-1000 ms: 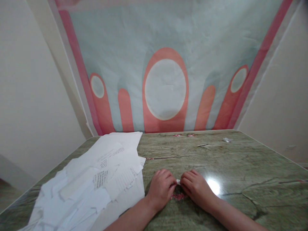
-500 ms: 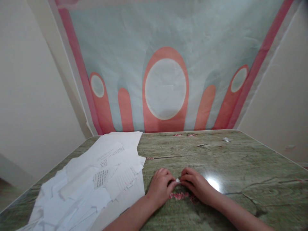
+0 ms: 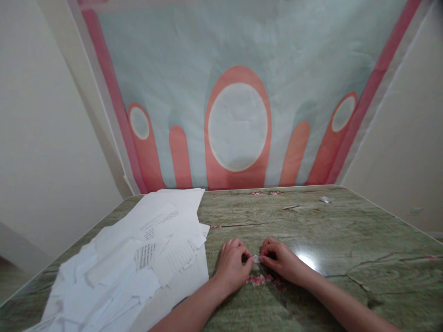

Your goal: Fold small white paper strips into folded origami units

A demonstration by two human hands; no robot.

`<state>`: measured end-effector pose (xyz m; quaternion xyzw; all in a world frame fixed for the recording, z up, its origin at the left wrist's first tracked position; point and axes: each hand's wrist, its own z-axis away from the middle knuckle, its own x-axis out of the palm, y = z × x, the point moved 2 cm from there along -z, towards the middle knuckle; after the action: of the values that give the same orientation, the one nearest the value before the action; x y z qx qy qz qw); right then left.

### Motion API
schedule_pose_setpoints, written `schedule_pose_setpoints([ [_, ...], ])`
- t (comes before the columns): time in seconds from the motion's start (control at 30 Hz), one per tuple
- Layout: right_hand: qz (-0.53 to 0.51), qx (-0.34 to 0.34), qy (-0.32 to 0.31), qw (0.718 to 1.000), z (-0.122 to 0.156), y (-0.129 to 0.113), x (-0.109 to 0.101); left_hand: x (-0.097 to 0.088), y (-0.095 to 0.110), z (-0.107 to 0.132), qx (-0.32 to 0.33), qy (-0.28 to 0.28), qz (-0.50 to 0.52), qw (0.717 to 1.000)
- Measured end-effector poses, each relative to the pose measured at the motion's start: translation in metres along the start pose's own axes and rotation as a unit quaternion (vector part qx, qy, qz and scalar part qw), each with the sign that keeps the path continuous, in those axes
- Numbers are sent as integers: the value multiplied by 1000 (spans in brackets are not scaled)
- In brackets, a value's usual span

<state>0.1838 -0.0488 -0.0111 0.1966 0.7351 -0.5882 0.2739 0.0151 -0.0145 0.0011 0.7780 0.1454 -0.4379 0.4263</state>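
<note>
We held a tiny whitish scrap, perhaps paper (image 3: pixel 256 259), just above or on the green wood-grain table (image 3: pixel 346 235). Our left hand (image 3: pixel 234 266) pinched its left side, our right hand (image 3: pixel 284 263) its right, so neither was nearer. It was too small for us to tell its long axis. White, partly printed paper sheets (image 3: pixel 114 272) lay left of both hands.

Greenish wood-grain tabletop (image 3: pixel 311 223)
Bears a heap of white papers (image 3: pixel 117 251) at left, partly printed — and, near the far right corner, a pale scrap (image 3: pixel 326 199), perhaps crumpled.
</note>
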Motion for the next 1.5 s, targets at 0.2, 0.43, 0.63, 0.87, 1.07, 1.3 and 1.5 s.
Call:
schedule_pose_setpoints([
  [0.2, 17, 1, 10, 1000, -2, 2, 1, 2, -2, -2, -8, 5, -4, 1000],
  [0.43, 46, 14, 40, 998, -3, 6, 8, 4, -4, -3, -20, 9, -10, 1000],
  [0.63, 66, 19, 57, 996, -2, 6, 10, 3, -4, -3, -15, 8, -9, 1000],
  [0.87, 82, 12, 61, 995, -1, -2, 10, 1, -3, -1, -14, -6, 1, 1000],
  [1.07, 86, -1, 64, 994, 1, -5, 11, 1, -5, 0, -12, -2, 14, 1000],
  [1.3, 55, -28, 53, 997, 5, -7, 6, 0, -3, -1, -17, 2, 15, 1000],
  [1.5, 33, -33, 42, 998, 6, -7, 5, 0, -5, -1, -13, 3, 25, 1000],
])
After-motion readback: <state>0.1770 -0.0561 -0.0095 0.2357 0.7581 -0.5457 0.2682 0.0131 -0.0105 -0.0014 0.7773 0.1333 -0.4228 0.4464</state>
